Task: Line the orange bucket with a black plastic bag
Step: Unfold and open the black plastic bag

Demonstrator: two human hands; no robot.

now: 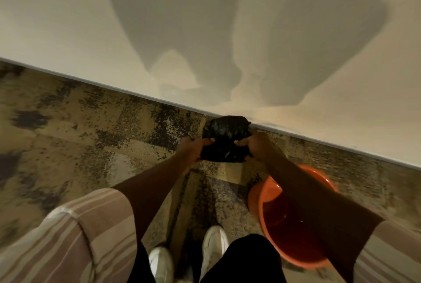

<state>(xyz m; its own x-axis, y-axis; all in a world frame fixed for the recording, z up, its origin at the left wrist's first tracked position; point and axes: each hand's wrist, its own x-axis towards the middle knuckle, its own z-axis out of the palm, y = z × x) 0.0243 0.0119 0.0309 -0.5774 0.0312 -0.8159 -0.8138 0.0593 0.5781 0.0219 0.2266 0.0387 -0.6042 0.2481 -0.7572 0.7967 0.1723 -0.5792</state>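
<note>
A crumpled black plastic bag (225,138) is held out in front of me at arm's length, still bunched into a wad. My left hand (193,149) grips its left edge and my right hand (256,144) grips its right edge. The orange bucket (268,194) stands on the floor at the lower right, open and with nothing visible inside. My right forearm crosses over it and hides much of its rim and inside. The bag is up and to the left of the bucket, not touching it.
A plain pale wall (205,21) with a baseboard runs diagonally just beyond the bag. Mottled brown carpet (79,134) covers the floor to the left. My white shoes (214,244) stand beside the bucket's left side.
</note>
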